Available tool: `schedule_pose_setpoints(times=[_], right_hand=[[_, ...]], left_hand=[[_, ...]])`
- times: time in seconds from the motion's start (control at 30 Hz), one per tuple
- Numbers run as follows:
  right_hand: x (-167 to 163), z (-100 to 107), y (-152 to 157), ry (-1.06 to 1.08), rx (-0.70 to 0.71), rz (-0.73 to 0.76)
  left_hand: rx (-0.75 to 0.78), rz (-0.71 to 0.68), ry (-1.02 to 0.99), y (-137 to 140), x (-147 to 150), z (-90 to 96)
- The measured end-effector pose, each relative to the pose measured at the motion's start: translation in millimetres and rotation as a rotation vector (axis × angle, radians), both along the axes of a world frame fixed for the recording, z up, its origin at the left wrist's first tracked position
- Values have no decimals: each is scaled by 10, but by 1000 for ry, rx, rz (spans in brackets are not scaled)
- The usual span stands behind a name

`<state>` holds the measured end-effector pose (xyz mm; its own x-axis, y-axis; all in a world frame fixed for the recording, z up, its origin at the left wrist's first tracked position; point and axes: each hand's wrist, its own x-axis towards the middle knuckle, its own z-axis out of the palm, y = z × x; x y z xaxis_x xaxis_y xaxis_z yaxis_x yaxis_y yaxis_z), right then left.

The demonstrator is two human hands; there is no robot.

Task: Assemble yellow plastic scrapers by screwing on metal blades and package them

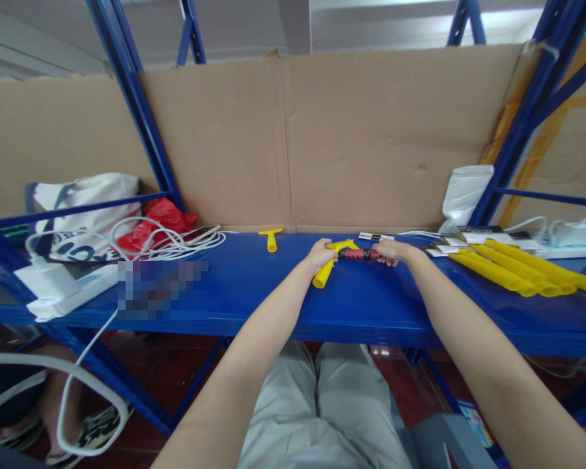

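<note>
**Bench inventory: both hands on a yellow T-piece and a red-black handle**

1. Nearest: my lap in light trousers, with both forearms stretched forward over the blue shelf.
2. Left hand: clenched round the yellow T-shaped piece. Its stem slants down towards me and its tip rests on or just above the shelf; I cannot tell which.
3. Right hand: fingers wrapped round the red-and-black handle, which lies level between my two hands and meets the head of the T-piece. Whether the two parts are joined or only touching is hidden by my fingers.
4. Right of my hands: a bundle of long yellow tubes lying flat on the shelf, with small flat packets near their far ends.
5. Left of my hands, well apart: a second, smaller yellow T-piece close to the back wall.
6. Far left: white cables, a white power strip, a red bag and a white tote bag.
7. Far right: a white plastic bag.
8. Rearmost: a cardboard backing behind blue uprights.

Risks, as I judge them: both grips are close to the meeting point, so a twist or push off-axis could pinch a finger or make the handle slip. A slipping part could slide off the front edge of the shelf into my lap.
</note>
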<state>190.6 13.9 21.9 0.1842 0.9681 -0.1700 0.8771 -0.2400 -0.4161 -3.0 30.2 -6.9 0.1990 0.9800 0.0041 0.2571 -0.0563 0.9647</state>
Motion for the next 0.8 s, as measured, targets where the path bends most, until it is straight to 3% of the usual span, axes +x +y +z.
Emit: schedule_pose_setpoints(times=[0.3,0.57,0.8], right_hand=[[-28,-46,97,-48,67,51],[379,-143,176,-275,384,-128],[502,-310,209,-221,339,-159]], left_hand=[[68,106,64,-21,-28,48],[88,104,69,-6,-25,29],[211,130,180,69,-28,-44]])
